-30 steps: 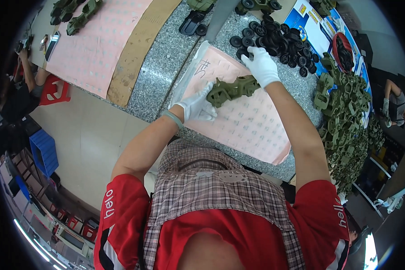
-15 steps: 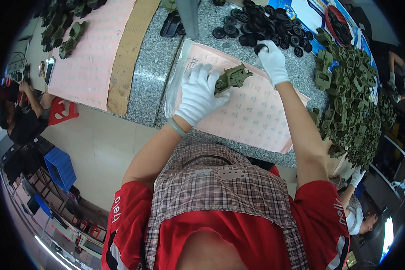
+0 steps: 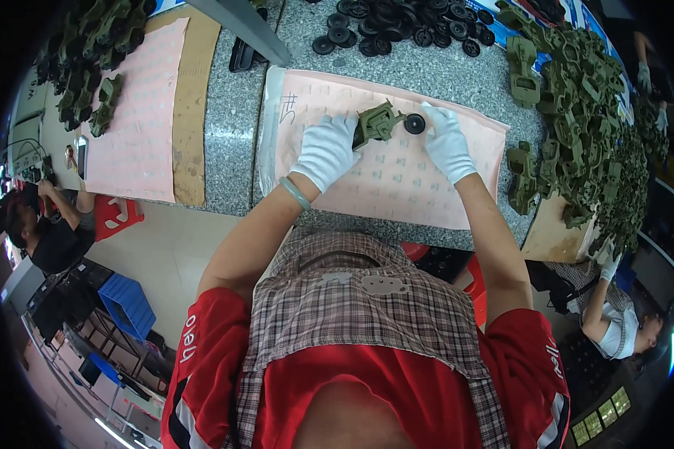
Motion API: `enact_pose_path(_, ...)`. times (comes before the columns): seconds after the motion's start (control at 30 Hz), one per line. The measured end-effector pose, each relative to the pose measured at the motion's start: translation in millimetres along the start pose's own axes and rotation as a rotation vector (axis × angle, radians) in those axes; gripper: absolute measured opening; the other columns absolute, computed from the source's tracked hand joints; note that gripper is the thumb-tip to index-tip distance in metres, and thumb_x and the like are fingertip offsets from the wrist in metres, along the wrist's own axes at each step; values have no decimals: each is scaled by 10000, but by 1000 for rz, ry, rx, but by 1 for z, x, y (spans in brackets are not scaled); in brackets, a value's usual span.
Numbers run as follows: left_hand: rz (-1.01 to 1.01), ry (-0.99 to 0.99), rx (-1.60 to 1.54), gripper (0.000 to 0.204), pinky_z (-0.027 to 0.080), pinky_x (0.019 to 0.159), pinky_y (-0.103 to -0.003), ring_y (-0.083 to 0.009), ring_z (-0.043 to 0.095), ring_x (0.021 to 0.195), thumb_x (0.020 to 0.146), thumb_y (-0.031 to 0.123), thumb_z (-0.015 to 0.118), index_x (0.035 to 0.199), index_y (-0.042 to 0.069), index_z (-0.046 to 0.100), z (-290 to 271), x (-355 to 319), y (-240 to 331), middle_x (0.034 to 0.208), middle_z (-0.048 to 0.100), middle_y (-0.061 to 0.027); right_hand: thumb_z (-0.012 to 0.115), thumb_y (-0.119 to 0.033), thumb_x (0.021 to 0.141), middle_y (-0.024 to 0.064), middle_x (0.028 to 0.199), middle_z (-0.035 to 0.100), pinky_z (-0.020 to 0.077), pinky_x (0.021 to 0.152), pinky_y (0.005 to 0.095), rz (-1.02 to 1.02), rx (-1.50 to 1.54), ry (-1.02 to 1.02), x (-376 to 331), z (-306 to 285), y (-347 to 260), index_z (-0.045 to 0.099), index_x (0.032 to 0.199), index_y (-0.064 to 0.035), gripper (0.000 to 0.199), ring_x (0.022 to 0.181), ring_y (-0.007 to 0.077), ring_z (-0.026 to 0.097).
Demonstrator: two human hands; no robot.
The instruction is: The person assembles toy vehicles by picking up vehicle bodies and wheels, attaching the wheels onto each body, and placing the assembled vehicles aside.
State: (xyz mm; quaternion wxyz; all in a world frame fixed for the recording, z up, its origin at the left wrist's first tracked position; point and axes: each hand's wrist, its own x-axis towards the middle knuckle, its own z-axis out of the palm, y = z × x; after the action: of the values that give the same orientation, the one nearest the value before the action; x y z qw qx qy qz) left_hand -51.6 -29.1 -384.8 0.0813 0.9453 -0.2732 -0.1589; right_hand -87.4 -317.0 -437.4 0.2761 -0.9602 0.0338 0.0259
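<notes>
My left hand [image 3: 326, 152], in a white glove, is closed on the near left end of an olive-green plastic toy vehicle body [image 3: 380, 123]. The body is held just over a pink patterned sheet [image 3: 397, 191]. On its right side, a black toy wheel [image 3: 415, 124] is pinched at the fingertips of my gloved right hand [image 3: 449, 148]. The wheel's round face shows, and a small gap seems to lie between it and the body's projecting end. My left fingers hide part of the body.
Loose black wheels [image 3: 397, 21] are heaped at the table's far side. A large pile of green vehicle bodies [image 3: 588, 112] fills the right. More assembled-looking pieces [image 3: 101, 52] lie far left, beyond a cardboard strip [image 3: 196, 112]. A grey metal post [image 3: 240, 26] rises behind. Other people work at both sides.
My right hand has come back from the wheel heap toward me, bringing a wheel beside the vehicle body. My left hand keeps hold of the body. The whole view has shifted slightly.
</notes>
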Motion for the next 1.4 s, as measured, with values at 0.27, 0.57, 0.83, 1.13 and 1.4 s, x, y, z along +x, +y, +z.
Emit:
enact_pose_path(0.27, 23, -85, 58, 612, 578, 795, -434, -335, 691, 972, 824, 393, 785, 1268, 12, 602, 12, 15, 0, 1067, 686, -171, 702, -65, 810, 170, 1237, 646, 536, 1010, 417, 70, -37, -117, 6, 0, -23, 642, 1359, -108, 554, 1175, 366, 627)
enact_pose_path(0.57, 26, 65, -9, 196, 567, 691, -445, -338, 698, 847, 874, 157, 606, 993, 8, 653, 22, 13, 4, 916, 711, -193, 702, -29, 840, 137, 1311, 591, 592, 908, 394, -159, 54, -140, -13, -26, -100, 615, 1410, -153, 589, 1077, 330, 672)
enact_pose_path(0.83, 26, 81, -59, 174, 568, 673, -461, -346, 698, 807, 876, 131, 587, 966, -1, 655, 30, 12, 3, 902, 710, -196, 773, -250, 833, 159, 1259, 603, 589, 887, 435, -25, -141, -278, -1, -23, -116, 622, 1388, -153, 584, 1061, 352, 680)
enact_pose_path(1.13, -41, -25, -48, 507, 583, 765, -431, -340, 695, 922, 832, 340, 776, 1157, -19, 624, 29, 16, 1, 999, 711, -186, 770, -365, 859, 166, 1102, 689, 586, 874, 438, 182, -170, 96, -8, -11, -145, 737, 1180, -55, 448, 994, 347, 704)
enact_pose_path(1.4, 18, 69, -94, 506, 584, 745, -469, -356, 708, 862, 797, 310, 801, 1154, -2, 624, 27, 16, 5, 952, 713, -183, 611, -72, 866, 117, 1088, 718, 542, 879, 458, -506, -56, 207, 55, 5, -129, 725, 1199, -88, 352, 972, 324, 691)
